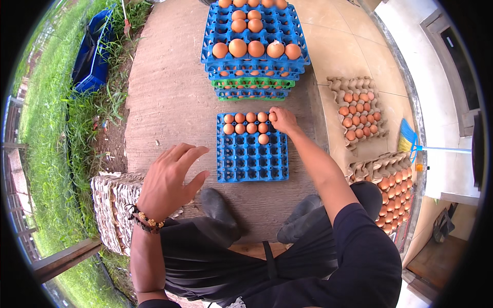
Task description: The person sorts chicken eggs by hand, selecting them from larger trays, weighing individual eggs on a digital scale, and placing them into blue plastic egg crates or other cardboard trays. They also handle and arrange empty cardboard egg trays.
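Note:
A blue plastic egg tray (252, 175) lies flat on the ground before me. Brown eggs (250, 117) fill most of its two far rows, and a lone egg (263, 139) sits in the third. At the tray's far right corner, the fingers of my right hand (284, 120) are closed around a brown egg (272, 116); whether that egg rests in its cup cannot be made out. My left hand (171, 175) hovers left of the tray, empty, thumb and fingers apart. A beaded bracelet (148, 219) circles that wrist.
Beyond the tray rises a stack of blue and green egg trays (254, 73) with eggs. Pulp trays of eggs (358, 115) (393, 196) lie to the right, near a broom (408, 140). Stacked pulp trays (115, 208) stand left; a blue container (92, 54) lies in grass.

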Action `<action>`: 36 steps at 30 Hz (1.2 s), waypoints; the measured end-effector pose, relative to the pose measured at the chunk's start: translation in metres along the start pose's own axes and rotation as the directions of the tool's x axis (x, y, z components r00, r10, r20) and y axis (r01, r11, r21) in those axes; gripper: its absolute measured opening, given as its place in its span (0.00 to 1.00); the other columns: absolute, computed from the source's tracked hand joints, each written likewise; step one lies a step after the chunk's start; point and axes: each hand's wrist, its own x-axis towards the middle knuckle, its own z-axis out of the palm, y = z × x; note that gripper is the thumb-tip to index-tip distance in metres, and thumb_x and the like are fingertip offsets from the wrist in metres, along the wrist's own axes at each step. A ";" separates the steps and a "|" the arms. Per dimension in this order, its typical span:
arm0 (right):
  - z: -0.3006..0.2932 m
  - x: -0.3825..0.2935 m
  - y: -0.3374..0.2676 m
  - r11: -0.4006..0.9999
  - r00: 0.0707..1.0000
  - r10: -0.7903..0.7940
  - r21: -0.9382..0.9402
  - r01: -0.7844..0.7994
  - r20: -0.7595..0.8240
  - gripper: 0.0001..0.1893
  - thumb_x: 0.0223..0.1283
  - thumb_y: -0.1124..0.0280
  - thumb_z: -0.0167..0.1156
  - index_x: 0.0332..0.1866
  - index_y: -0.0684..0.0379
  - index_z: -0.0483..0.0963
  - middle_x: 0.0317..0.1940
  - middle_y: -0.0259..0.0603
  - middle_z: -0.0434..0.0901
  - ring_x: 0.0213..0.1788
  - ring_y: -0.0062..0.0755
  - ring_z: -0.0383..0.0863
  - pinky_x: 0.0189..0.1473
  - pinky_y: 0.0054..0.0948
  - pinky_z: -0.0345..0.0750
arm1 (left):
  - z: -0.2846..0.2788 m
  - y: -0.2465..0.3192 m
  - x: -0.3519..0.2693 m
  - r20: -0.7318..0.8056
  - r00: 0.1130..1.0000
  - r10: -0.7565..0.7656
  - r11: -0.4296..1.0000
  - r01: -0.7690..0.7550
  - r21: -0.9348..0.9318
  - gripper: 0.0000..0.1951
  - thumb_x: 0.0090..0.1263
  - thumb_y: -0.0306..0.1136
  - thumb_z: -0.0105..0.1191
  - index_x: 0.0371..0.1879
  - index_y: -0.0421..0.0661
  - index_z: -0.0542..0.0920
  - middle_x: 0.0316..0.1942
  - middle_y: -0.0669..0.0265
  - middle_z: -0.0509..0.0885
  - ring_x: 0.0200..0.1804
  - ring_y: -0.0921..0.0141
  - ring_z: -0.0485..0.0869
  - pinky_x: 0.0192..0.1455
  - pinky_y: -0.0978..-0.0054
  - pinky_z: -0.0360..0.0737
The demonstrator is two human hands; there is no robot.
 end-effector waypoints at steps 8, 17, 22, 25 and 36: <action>-0.013 -0.018 0.003 0.411 0.879 0.322 0.785 -0.464 0.351 0.15 0.49 0.58 0.64 0.30 0.60 0.76 0.25 0.38 0.79 0.28 0.26 0.80 0.29 0.28 0.79 | -0.001 0.003 0.006 -0.007 1.000 0.022 1.000 -0.021 0.016 0.19 0.59 0.33 0.62 0.50 0.45 0.79 0.44 0.59 0.81 0.46 0.56 0.81 0.49 0.63 0.78; 0.005 -0.065 -0.066 0.909 0.897 0.415 -0.039 -0.414 0.151 0.40 0.36 0.35 0.70 0.44 0.64 0.77 0.41 0.51 0.83 0.44 0.47 0.84 0.47 0.41 0.81 | 0.003 0.009 0.000 -0.008 0.998 0.058 0.998 -0.058 0.014 0.19 0.60 0.34 0.62 0.51 0.47 0.78 0.44 0.60 0.81 0.47 0.57 0.81 0.49 0.63 0.77; 0.008 -0.069 -0.036 0.837 0.825 0.447 0.163 -0.522 0.344 0.33 0.43 0.41 0.67 0.44 0.62 0.76 0.38 0.44 0.82 0.36 0.36 0.84 0.30 0.33 0.79 | 0.007 0.010 0.002 -0.004 0.997 0.076 0.997 -0.076 0.012 0.18 0.61 0.34 0.62 0.50 0.47 0.78 0.43 0.59 0.81 0.47 0.56 0.81 0.49 0.62 0.77; 0.001 -0.095 -0.036 0.276 0.722 0.402 0.678 -0.681 0.563 0.26 0.48 0.45 0.64 0.41 0.59 0.75 0.32 0.37 0.78 0.29 0.25 0.79 0.22 0.23 0.72 | 0.010 0.010 0.003 0.003 0.997 0.074 0.997 -0.074 0.014 0.18 0.61 0.34 0.62 0.50 0.46 0.78 0.43 0.59 0.81 0.47 0.57 0.81 0.49 0.62 0.77; -0.094 -0.203 -0.114 -0.496 0.905 -0.273 0.758 -0.424 0.327 0.24 0.49 0.58 0.51 0.47 0.67 0.71 0.34 0.42 0.75 0.29 0.29 0.75 0.20 0.19 0.69 | 0.030 0.021 0.026 0.007 0.990 0.144 0.988 -0.143 -0.065 0.18 0.59 0.34 0.62 0.49 0.45 0.81 0.40 0.57 0.82 0.44 0.54 0.82 0.48 0.60 0.78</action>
